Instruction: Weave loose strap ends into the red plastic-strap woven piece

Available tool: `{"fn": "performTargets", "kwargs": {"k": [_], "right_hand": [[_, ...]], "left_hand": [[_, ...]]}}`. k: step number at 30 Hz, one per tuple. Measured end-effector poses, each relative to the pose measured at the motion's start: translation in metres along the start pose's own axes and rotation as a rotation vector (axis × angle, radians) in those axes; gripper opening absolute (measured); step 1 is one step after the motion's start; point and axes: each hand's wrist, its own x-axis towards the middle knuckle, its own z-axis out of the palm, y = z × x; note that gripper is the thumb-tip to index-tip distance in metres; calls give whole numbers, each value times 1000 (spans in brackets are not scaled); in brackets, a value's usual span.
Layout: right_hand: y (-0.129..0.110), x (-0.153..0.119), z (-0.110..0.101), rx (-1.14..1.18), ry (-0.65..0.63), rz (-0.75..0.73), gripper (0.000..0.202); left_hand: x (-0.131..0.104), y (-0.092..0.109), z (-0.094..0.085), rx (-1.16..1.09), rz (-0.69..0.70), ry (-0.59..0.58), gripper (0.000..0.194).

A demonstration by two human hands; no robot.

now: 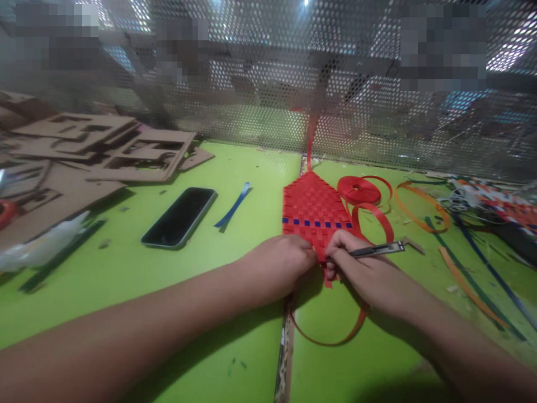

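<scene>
A red woven strip piece (312,196) with a pointed top and one row of dark blue squares lies flat in the middle. My left hand (289,257) is closed at its lower left edge, its fingertips pinching the red strips there. Close beside it, my right hand (350,260) is closed around a slim dark craft knife (377,249), whose metal end points right. The right fingertips also touch the red strips; their exact grip is hidden. Loose red strip ends (328,277) hang below both hands, and a strip loop (331,342) curves toward me.
A red strip roll (358,190) lies right of the weaving. Orange (423,215), green and blue strips are scattered farther right. Leftward are a blue strip (232,207), a phone (180,218) and cardboard cut-outs (146,154). A perforated metal screen (260,95) borders the green table (235,358).
</scene>
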Motion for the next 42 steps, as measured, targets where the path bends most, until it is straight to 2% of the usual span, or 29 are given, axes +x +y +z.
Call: {"fn": "performTargets", "kwargs": {"k": [8,13,18,36,42], "right_hand": [[-3,1,3,28,24,21,27],[-5,-2,2,-55,19,62,27],[-4,-1,1,-35,-4,37,29],[-1,2,0,73,-6,41,28],[-4,2,3,58,10,59,27]], "left_hand": [[0,0,2,-8,0,24,17],[1,1,2,-51,-46,-3,14],[2,2,4,-86,-59,20,16],[1,5,-2,-25,-37,-6,10],[3,5,-1,27,-31,-27,18]]}}
